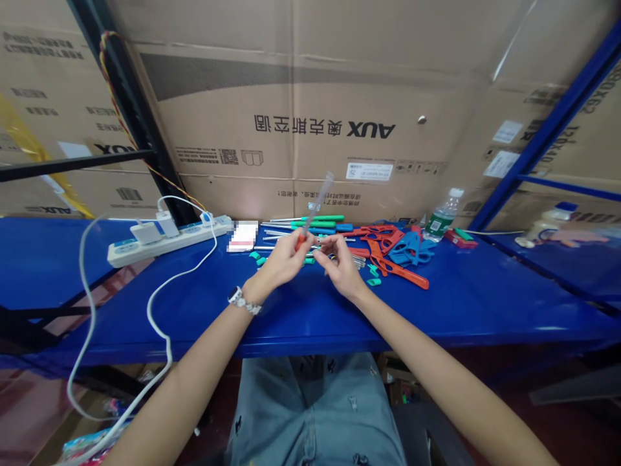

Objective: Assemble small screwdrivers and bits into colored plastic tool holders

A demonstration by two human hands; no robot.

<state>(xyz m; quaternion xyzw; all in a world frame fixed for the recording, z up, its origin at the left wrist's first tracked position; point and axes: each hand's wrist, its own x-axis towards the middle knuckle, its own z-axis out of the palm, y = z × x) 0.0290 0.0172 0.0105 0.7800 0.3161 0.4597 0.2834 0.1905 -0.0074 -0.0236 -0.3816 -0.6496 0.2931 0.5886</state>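
Observation:
My left hand (286, 261), with a watch on the wrist, is closed around a small orange piece (301, 240). A translucent strip (321, 197) rises from this grip, tilted up to the right. Close beside it, my right hand (341, 264) has its thumb and fingers pinched together; what they hold is too small to name. Behind both hands lie green-handled rods (325, 219) and thin metal rods. Red-orange plastic parts (388, 259) and blue plastic parts (412, 248) are heaped right of my right hand, with small green pieces (374, 282) near them.
A white power strip (169, 241) with plugs and a looping white cable lies at the left. Near it is a white card (242, 235). A water bottle (442, 217) and a small red box (460, 239) stand right on the blue table (466, 291). Large cardboard boxes (291, 77) rise behind.

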